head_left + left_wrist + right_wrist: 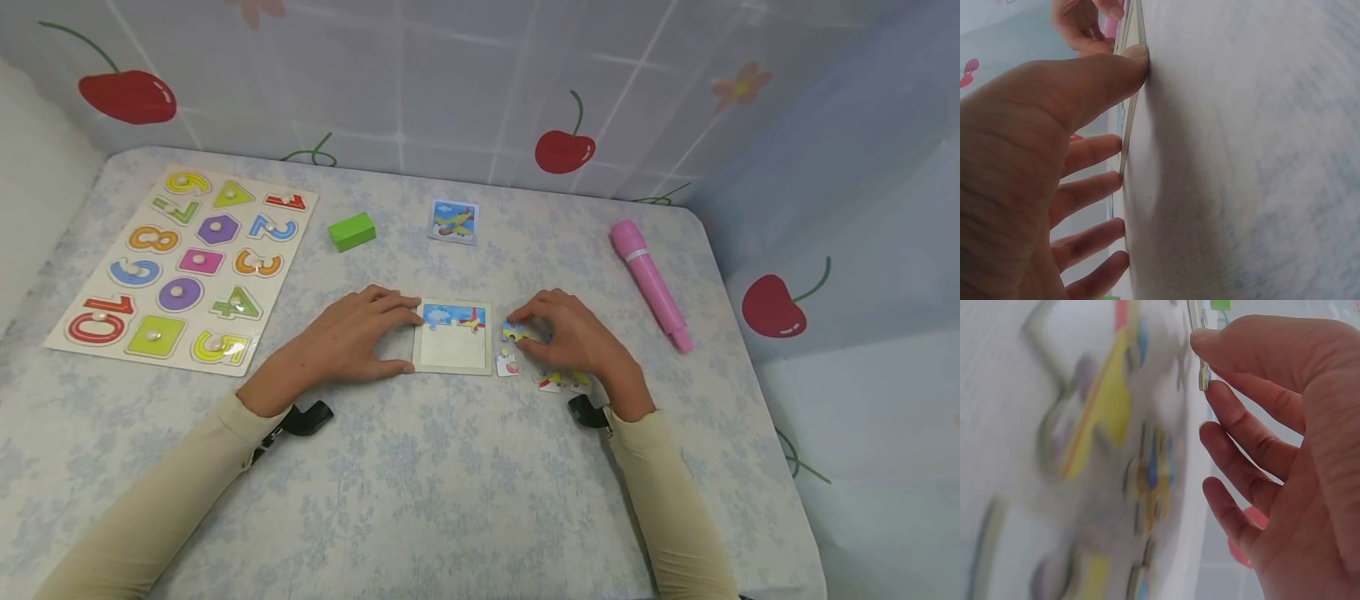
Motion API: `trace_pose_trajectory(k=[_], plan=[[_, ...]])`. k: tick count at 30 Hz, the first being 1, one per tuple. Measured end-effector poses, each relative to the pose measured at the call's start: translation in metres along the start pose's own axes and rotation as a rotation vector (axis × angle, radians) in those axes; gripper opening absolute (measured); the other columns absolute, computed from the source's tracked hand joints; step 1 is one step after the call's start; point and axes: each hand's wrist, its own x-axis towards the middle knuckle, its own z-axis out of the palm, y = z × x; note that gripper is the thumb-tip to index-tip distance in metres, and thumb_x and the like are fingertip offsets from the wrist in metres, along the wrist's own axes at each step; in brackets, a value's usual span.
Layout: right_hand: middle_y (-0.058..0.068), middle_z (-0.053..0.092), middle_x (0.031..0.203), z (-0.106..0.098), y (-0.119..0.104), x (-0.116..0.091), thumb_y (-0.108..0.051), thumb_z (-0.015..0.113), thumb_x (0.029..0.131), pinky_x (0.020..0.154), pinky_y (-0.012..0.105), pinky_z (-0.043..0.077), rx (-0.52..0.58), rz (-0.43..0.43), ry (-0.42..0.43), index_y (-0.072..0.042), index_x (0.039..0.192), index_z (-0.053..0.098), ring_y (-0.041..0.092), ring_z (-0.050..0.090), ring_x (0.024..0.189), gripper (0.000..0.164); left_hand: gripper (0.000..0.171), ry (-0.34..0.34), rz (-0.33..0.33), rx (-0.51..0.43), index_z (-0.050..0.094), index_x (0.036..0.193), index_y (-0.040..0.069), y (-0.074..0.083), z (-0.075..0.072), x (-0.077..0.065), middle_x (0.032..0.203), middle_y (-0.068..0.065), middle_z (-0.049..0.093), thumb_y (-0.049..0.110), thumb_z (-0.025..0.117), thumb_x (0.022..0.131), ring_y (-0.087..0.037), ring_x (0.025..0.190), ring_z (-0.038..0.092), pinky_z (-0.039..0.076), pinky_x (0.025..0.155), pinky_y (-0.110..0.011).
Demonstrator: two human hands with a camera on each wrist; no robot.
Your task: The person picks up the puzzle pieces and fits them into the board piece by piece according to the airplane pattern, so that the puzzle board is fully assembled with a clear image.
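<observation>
A small square jigsaw tray (453, 352) lies on the table, its top row filled with blue-sky and red-tail pieces and its lower part bare. My left hand (358, 337) rests at the tray's left edge, thumb by the lower corner and fingertips along the side (1124, 140). To the right of the tray, my right hand (576, 337) pinches a blue and yellow puzzle piece (514, 332) between thumb and fingers; that piece (1203, 378) appears edge-on in the right wrist view. Loose puzzle pieces (507, 364) lie below and beneath this hand, some partly hidden.
A number-and-shape peg board (250, 218) lies at the left. Farther back are a green block (352, 232) and a small airplane picture card (453, 222). At the right lies a pink toy microphone (652, 286). A cherry-patterned curtain (465, 92) hangs behind the table.
</observation>
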Motion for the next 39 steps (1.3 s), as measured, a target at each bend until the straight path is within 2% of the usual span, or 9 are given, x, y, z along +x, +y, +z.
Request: trace_pose_trajectory(k=[12, 35, 39], plan=[[0.001, 0.073, 0.122, 0.003, -0.018, 0.018, -0.02, 0.084, 0.093, 0.102, 0.049, 0.048, 0.03, -0.093, -0.006, -0.015, 0.125, 0.08, 0.024, 0.061, 0.117, 0.032, 0.071, -0.018, -0.009, -0.011, 0.068, 0.144, 0.013, 0.0, 0.001, 0.0, 0.16, -0.007, 0.055, 0.051, 0.088, 0.087, -0.034, 0.141, 0.051, 0.049, 0.107, -0.057], [0.0, 0.072, 0.119, 0.012, -0.045, 0.051, -0.019, 0.082, 0.096, 0.098, 0.044, 0.052, -0.002, -0.14, -0.075, -0.016, 0.125, 0.081, 0.022, 0.063, 0.112, 0.029, 0.07, -0.028, -0.019, -0.012, 0.069, 0.144, 0.014, 0.001, -0.003, 0.001, 0.16, -0.006, 0.056, 0.053, 0.087, 0.088, -0.034, 0.141, 0.051, 0.05, 0.108, -0.056], [0.0, 0.072, 0.117, 0.016, -0.05, 0.056, -0.018, 0.082, 0.096, 0.093, 0.04, 0.052, -0.005, -0.15, -0.081, -0.016, 0.125, 0.081, 0.02, 0.063, 0.107, 0.029, 0.07, -0.027, -0.021, -0.018, 0.068, 0.144, 0.015, 0.001, -0.004, 0.001, 0.16, -0.006, 0.056, 0.053, 0.087, 0.088, -0.033, 0.142, 0.051, 0.049, 0.109, -0.056]])
